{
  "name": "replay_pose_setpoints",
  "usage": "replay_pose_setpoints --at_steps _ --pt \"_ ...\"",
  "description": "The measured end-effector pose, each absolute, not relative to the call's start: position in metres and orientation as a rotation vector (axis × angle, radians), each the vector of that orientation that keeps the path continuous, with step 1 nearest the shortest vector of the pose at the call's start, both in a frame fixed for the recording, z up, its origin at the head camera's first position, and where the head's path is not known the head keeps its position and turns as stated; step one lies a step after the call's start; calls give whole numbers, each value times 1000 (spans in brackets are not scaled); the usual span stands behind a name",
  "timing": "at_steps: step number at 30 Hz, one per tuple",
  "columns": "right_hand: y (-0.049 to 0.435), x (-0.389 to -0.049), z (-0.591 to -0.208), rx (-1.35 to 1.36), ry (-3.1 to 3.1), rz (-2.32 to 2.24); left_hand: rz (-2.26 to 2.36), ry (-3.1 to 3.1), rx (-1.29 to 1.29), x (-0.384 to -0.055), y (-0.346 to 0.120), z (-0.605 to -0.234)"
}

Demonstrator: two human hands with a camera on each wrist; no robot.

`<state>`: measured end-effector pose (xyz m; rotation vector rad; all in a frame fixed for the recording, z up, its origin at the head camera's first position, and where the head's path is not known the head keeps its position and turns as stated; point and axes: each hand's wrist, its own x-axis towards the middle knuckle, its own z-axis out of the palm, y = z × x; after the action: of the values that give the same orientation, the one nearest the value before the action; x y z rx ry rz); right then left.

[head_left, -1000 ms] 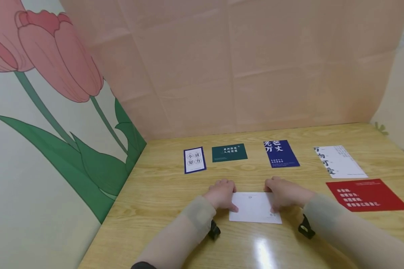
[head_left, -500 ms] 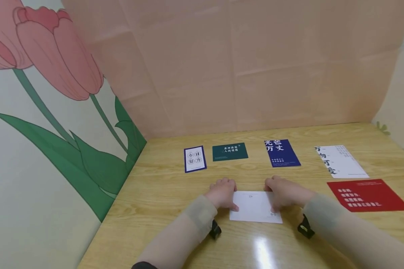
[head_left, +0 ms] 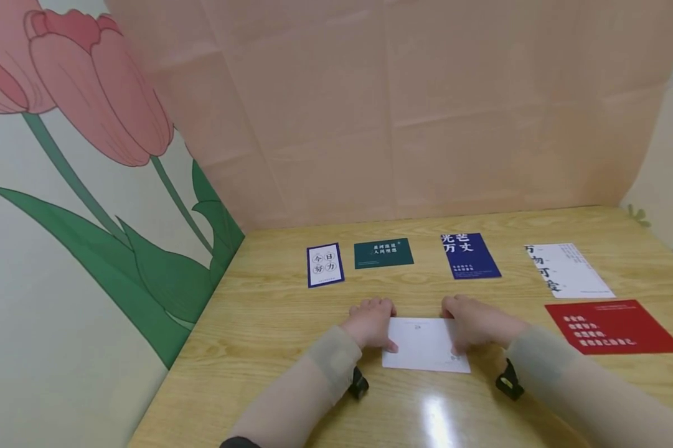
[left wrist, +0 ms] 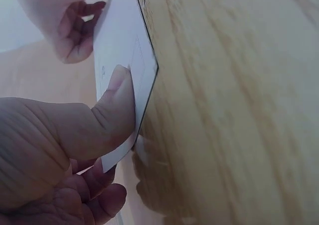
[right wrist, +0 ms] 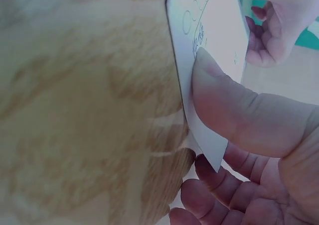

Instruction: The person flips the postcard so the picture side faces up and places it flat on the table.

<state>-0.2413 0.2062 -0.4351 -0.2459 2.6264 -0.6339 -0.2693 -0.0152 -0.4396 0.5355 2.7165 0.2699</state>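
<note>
A white card (head_left: 424, 345), its printed back facing up, lies between my two hands near the middle of the table. My left hand (head_left: 371, 322) pinches its left end, the thumb (left wrist: 117, 105) on top and curled fingers beneath. At the opposite end my right hand (head_left: 470, 320) holds it the same way, its thumb (right wrist: 234, 103) pressing the upper face near printed marks. In the left wrist view the card (left wrist: 119, 46) stands close to the wood surface; whether it touches cannot be told. The underside of the card is hidden.
Behind the hands lie a blue-bordered white card (head_left: 325, 266), a green card (head_left: 383, 254) and a dark blue card (head_left: 470, 256). To the right are a white card with black characters (head_left: 574, 270) and a red card (head_left: 614, 326). A pink sheet (head_left: 392, 124) backs the wooden table (head_left: 246, 348).
Both hands keep their grip on the white card, which stays in place. Only a slight shift of the head view shows.
</note>
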Motion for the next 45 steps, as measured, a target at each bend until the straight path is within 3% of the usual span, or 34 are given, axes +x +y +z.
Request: replay_pose_setpoints --at_steps 10,45 --pt "211 -237 -437 -245 2616 -667 276 2745 566 -268 -19 -446" --pt "226 -238 -440 -12 2528 -1383 1484 2348 43 -265 -39 -449"
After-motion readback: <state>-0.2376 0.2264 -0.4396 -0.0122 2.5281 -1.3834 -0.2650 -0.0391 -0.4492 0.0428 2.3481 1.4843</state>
